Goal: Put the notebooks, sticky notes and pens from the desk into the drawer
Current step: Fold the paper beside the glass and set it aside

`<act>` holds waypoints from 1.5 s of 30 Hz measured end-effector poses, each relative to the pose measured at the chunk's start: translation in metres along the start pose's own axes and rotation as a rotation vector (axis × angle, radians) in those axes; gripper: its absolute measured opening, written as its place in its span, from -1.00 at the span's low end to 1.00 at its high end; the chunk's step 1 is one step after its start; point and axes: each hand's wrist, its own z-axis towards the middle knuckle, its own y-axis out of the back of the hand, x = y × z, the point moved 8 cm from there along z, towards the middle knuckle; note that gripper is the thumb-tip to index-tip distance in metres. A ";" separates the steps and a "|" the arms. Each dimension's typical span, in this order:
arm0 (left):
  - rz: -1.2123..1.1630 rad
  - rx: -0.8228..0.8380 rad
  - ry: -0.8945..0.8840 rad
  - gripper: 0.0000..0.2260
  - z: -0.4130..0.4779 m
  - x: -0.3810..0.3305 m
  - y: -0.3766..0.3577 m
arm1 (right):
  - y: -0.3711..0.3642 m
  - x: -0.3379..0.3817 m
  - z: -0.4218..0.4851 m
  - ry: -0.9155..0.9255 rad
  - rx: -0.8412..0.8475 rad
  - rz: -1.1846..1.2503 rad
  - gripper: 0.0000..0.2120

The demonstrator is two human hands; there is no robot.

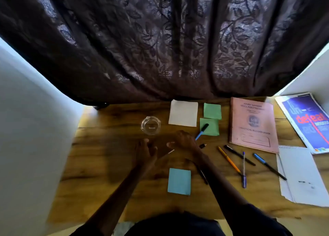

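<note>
My left hand (146, 151) and right hand (184, 140) hover close together over the middle of the wooden desk (110, 164), fingers loosely curled, nothing visibly gripped. A thin pen (170, 152) lies between them. A blue pen with a black cap (202, 131) rests on a green sticky note (211, 128), beside a second green note (212, 111) and a white pad (183, 113). A blue sticky pad (179, 181) lies between my forearms. Right of it are several pens (239, 155), a pink notebook (252, 124) and a white spiral notepad (302, 175). No drawer is in view.
A glass ashtray (151, 125) stands just beyond my left hand. A small black cap (202, 145) lies by my right wrist, and a black pen (202, 174) is partly under my right forearm. A blue printed book (306, 121) sits far right. A dark curtain (160, 48) hangs behind the desk.
</note>
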 end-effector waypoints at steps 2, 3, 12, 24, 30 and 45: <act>-0.056 0.020 0.078 -0.55 0.009 0.015 0.004 | -0.021 -0.010 0.009 -0.091 0.092 0.100 -0.20; -0.061 0.032 0.097 -0.54 0.014 0.021 0.006 | -0.031 -0.015 0.013 -0.124 0.133 0.102 -0.10; 0.151 0.000 -0.089 -0.55 0.062 0.027 0.003 | -0.051 -0.012 0.028 -0.191 0.171 -0.004 -0.02; -0.206 0.374 -0.064 -0.46 0.042 0.017 -0.025 | -0.018 -0.014 0.011 -0.040 -0.074 0.046 -0.64; -0.343 0.450 -0.057 -0.38 0.031 -0.002 -0.025 | 0.007 -0.013 0.007 0.050 -0.226 0.089 -0.83; 0.013 0.365 -0.258 -0.43 0.056 -0.008 -0.027 | -0.003 -0.016 -0.013 0.006 -0.294 0.087 -0.72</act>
